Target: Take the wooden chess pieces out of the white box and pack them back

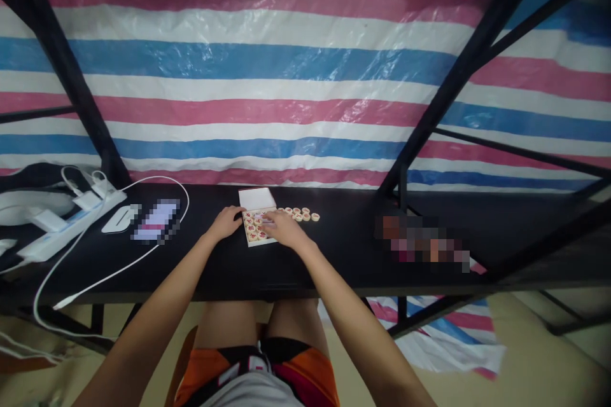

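A small white box (261, 243) sits on the black desk, its lid (257, 198) folded back towards the striped sheet. Round Chinese chess pieces with red characters (250, 227) lie in rows inside it. My left hand (227, 223) grips the box's left edge with its fingertips. Over the right part of the box is my right hand (285, 229), fingers bent down among the pieces; whatever is between them is hidden. More loose chess pieces (298, 217) lie on the desk just beyond and right of that hand.
Left on the desk (224, 273) are a power strip (71, 222) with plugs, a white cable (138, 259), a white flat object (118, 220) and a blurred phone-like object (156, 219). A blurred item (424, 240) lies right. Black metal posts (439, 92) frame both sides before a striped sheet (267, 63).
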